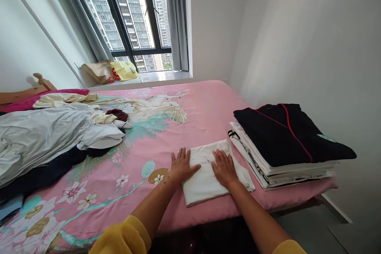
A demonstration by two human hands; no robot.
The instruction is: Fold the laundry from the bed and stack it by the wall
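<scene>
A white folded shirt point(199, 182) lies flat on the pink bed near its front edge, with a small dark print at its middle. My left hand point(181, 166) rests palm down at the shirt's left edge, fingers stretched out. On the right half of the shirt lies my right hand point(224, 168), also flat with its fingers extended. Neither hand grips anything. Just right of the shirt stands a stack of folded clothes point(268, 174), mostly white, topped by a black garment point(276, 135) with red piping.
On the bed's left side spreads a loose heap of clothes point(47, 131), white, cream and dark. The flowered pink bedsheet point(205, 103) covers the bed. A brown paper bag point(99, 71) and a yellow bag point(125, 70) sit on the windowsill. A wall borders the right side.
</scene>
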